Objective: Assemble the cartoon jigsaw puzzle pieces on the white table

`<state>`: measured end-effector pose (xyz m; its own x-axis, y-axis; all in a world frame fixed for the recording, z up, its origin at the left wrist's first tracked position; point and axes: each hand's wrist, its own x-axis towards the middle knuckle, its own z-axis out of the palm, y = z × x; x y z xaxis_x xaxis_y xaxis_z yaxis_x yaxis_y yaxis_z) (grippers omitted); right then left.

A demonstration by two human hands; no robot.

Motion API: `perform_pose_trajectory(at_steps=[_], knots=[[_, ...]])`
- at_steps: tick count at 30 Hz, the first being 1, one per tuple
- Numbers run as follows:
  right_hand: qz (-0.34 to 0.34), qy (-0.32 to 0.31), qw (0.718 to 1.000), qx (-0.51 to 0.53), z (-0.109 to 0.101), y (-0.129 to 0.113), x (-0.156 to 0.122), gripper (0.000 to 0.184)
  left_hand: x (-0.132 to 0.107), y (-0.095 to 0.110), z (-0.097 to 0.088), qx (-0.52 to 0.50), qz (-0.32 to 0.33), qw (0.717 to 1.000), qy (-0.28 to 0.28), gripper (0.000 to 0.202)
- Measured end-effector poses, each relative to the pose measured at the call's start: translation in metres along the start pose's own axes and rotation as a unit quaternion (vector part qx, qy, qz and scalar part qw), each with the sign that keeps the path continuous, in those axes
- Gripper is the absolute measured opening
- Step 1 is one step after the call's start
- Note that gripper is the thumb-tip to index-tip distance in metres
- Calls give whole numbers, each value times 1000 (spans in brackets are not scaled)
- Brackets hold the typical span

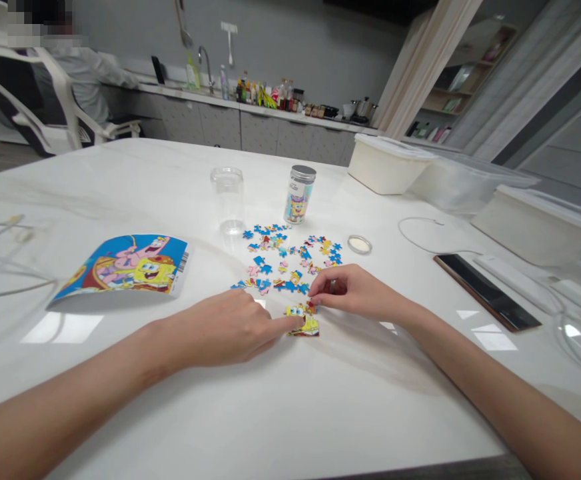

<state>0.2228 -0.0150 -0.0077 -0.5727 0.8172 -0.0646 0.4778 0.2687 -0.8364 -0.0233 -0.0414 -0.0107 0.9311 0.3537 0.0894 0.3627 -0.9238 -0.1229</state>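
Observation:
Just in front of me lies a small joined section of a jigsaw puzzle [310,329], yellow with a cartoon face. The outstretched index finger of my left hand [235,327] rests on it, while that hand's other fingers curl under and hold nothing visible. At the section's upper right edge, my right hand [345,291] pinches a red puzzle piece [312,307] between thumb and forefinger. Loose puzzle pieces [293,280], blue, pink and yellow, are scattered just beyond both hands. To the left, a curled picture sheet [135,263] shows a yellow and a pink cartoon figure.
Behind the pieces stand a clear jar [229,200] and a printed canister [300,195] with a silver lid. A round lid [359,245] lies right of them. Storage boxes [390,163], a dark flat bar [485,290] and cables occupy the right. A person [80,77] sits far left.

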Motion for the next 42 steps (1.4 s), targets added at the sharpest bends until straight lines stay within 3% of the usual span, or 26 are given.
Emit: perform_pose_trajectory(at_steps=[19,25,30,37,42], knots=[[-23,28,999,-35,1,2,-1,14,0,0,1,-4,2,1000,2,37],[-34,50,998,20,2,2,-1,8,-1,0,1,-10,2,1000,13,35],[-45,43,994,92,2,6,-2,16,-1,1,0,-2,2,1000,8,35],[-34,34,998,27,-1,2,-2,8,0,1,0,-4,1,1000,4,33],[-43,17,999,19,1,0,0,14,0,1,-1,-5,-1,1000,-9,32]])
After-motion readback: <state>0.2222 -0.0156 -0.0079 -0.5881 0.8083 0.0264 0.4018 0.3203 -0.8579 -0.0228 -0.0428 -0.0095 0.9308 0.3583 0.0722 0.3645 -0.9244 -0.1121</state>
